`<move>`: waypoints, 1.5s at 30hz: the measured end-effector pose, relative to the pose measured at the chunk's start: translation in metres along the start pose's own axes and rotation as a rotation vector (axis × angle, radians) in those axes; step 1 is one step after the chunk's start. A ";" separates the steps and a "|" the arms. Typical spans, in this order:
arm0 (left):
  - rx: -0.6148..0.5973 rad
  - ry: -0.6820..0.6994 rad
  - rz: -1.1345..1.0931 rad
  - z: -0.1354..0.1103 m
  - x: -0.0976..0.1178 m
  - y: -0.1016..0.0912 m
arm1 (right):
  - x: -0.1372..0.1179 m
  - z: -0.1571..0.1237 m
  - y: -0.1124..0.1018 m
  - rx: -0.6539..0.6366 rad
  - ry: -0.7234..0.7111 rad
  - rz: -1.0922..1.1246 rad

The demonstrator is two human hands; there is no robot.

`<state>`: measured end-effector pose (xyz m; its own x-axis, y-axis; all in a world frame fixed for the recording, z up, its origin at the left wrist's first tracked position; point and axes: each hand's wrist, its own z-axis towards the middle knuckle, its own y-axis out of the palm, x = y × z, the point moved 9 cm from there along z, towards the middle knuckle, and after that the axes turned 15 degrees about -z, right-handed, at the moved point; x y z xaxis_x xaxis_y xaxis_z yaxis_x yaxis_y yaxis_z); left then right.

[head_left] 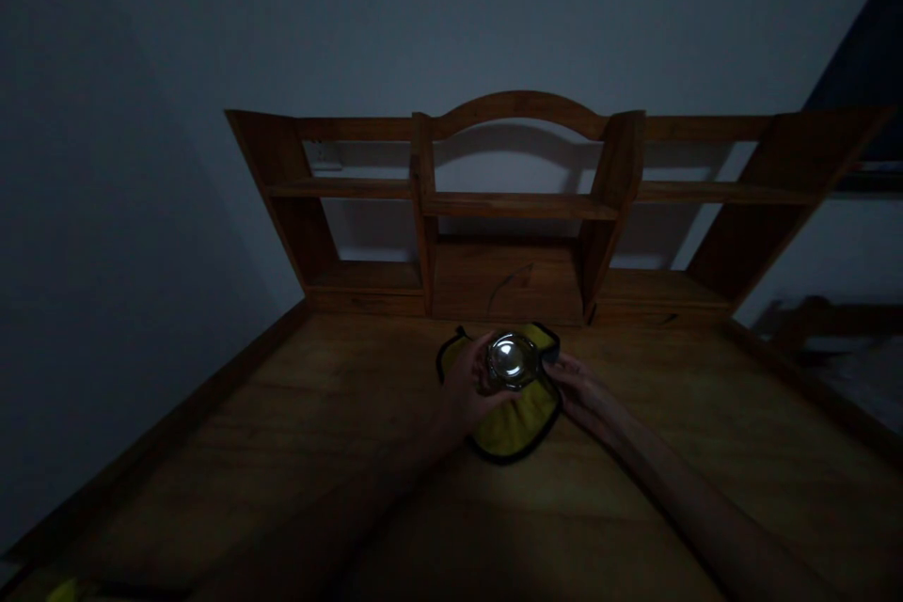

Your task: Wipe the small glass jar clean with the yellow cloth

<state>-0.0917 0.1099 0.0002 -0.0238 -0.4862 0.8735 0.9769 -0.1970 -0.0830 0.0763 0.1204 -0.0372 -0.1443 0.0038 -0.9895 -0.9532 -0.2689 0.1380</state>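
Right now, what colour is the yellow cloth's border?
The border looks black; the head view shows it best.

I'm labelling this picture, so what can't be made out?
Head view:
Shiny dish: left side hidden by the left hand.
Cloth: middle covered by the dish and left hand.
Right hand: fingertips' grip lost in dimness.
Yellow thing, bottom left: cut off by the lower edge.

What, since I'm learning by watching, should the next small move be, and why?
Perhaps rub the yellow cloth lightly along the shiny round dish: the left hand grips the dish, while the right hand holds the cloth's dark-trimmed edge beside it.
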 end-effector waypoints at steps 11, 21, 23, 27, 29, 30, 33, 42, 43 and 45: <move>-0.021 -0.041 -0.056 0.000 -0.004 0.002 | -0.007 -0.002 0.007 -0.027 -0.029 0.038; -0.073 0.026 -0.042 0.000 0.003 0.009 | -0.004 -0.002 0.010 -0.067 -0.035 0.058; -0.089 0.058 -0.038 0.000 0.006 0.010 | -0.002 -0.001 0.008 -0.050 -0.027 0.062; -0.080 0.069 0.012 0.000 0.008 0.008 | -0.003 -0.003 0.008 -0.045 -0.018 0.081; -0.079 0.078 0.019 -0.001 0.010 0.008 | -0.004 -0.004 0.008 -0.050 -0.013 0.084; -0.083 0.086 0.013 -0.001 0.011 0.008 | -0.003 -0.004 0.008 -0.050 -0.010 0.084; -0.091 0.091 -0.003 -0.001 0.012 0.009 | -0.001 -0.003 0.005 -0.037 -0.002 0.070; -0.147 0.119 0.039 -0.001 0.015 0.012 | -0.004 -0.003 0.003 -0.018 -0.024 0.053; -0.153 0.127 0.044 -0.001 0.016 0.013 | -0.005 -0.004 0.003 -0.020 -0.025 0.058; -0.158 0.132 0.044 0.000 0.017 0.013 | -0.006 -0.004 0.004 -0.023 -0.014 0.064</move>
<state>-0.0795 0.0991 0.0135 -0.0194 -0.6028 0.7977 0.9323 -0.2991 -0.2033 0.0747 0.1150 -0.0314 -0.2083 -0.0010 -0.9781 -0.9356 -0.2913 0.1995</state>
